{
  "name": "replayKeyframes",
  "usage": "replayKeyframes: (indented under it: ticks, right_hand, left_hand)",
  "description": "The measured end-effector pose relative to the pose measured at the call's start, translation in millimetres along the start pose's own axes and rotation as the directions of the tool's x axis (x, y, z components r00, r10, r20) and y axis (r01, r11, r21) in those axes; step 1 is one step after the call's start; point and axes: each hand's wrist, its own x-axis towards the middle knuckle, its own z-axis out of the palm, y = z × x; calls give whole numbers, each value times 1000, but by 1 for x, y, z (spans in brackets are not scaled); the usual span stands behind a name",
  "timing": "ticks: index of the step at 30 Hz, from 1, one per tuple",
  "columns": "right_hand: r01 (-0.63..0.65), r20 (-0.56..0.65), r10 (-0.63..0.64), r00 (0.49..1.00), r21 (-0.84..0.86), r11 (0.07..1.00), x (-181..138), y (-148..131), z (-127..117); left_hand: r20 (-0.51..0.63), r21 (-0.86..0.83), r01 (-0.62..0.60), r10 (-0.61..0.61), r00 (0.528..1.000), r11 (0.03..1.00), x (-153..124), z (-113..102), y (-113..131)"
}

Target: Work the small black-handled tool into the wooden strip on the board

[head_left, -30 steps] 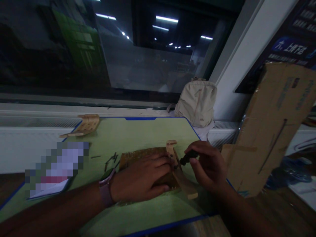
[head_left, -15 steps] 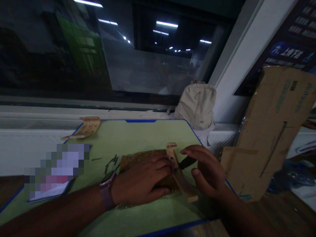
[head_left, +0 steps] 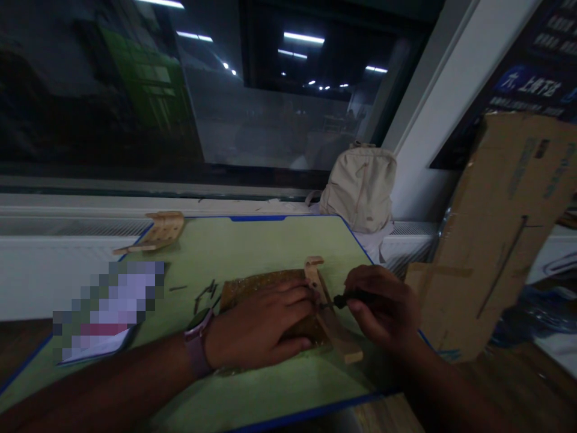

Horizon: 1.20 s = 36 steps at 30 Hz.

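Observation:
My left hand (head_left: 259,328) lies flat, fingers stretched out, on a brown board (head_left: 256,282) that rests on the green mat (head_left: 252,243). A pale wooden strip (head_left: 327,316) runs along the board's right edge, and my fingertips touch it. My right hand (head_left: 385,307) is closed round a small black-handled screwdriver (head_left: 349,297), whose tip points left at the strip. A watch sits on my left wrist.
Several small dark screws (head_left: 202,293) lie on the mat left of the board. A wooden part (head_left: 155,231) sits at the mat's far left corner. A beige backpack (head_left: 360,186) stands by the window, a big cardboard box (head_left: 500,234) at the right, papers (head_left: 97,337) at the left.
My right hand, which had opened off the screwdriver half a second ago, has closed round its handle again. My left hand has stayed on the board.

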Motion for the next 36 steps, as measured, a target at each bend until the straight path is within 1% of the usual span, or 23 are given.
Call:
replayKeyframes:
  ticks: [2,5,8,10,12,14,15,17,21,24,26,31,33,36]
  right_hand:
    - [-7,2,7,1000,0,1000,1,-1,-1]
    - [-92,25,91,996,40,995,0,-2,0]
    - [-171,21,169,985,153,973,0,-2,5]
    - [-179,-22,188,982,222,959,2,0,8]
    - [-124,-87,143,986,188,974,4,2,8]
    - [-44,-109,52,993,73,996,7,3,6]
    - [-14,-94,16,995,21,1000,7,3,4]
    - [16,-41,-16,999,-14,1000,8,1,1]
    - [-46,57,46,997,-6,999,8,-5,-3]
    - [-83,89,84,993,-12,996,6,-6,-1]
    - [-104,67,105,992,-7,995,3,-3,1]
    - [-122,-76,127,989,58,991,0,4,4]
    - [-101,-79,108,991,85,991,2,4,4]
    - [-20,-27,22,999,60,998,5,2,3]
  left_hand:
    - [-11,1,-6,6,1000,1000,0,1,0]
    - [-11,-8,-10,10,1000,1000,-1,1,-1]
    - [-15,-4,-17,17,1000,1000,-1,1,-1]
    - [-3,-2,-14,14,1000,1000,0,1,-1]
    - [19,-5,-1,1,1000,1000,0,0,0]
    - [32,-5,8,-8,999,1000,0,0,0]
    - [31,-4,10,-10,999,1000,0,0,0]
    - [24,-1,7,-7,1000,1000,0,0,0]
    - [18,-12,7,-6,1000,1000,0,-1,0]
    - [22,-17,5,-5,1000,1000,0,-1,0]
    - [13,-14,4,-3,1000,1000,0,-1,0]
    - [5,-20,4,-4,1000,1000,0,0,0]
    - [14,-19,8,-8,1000,1000,0,0,0]
    - [17,-18,6,-6,1000,1000,0,-1,0]
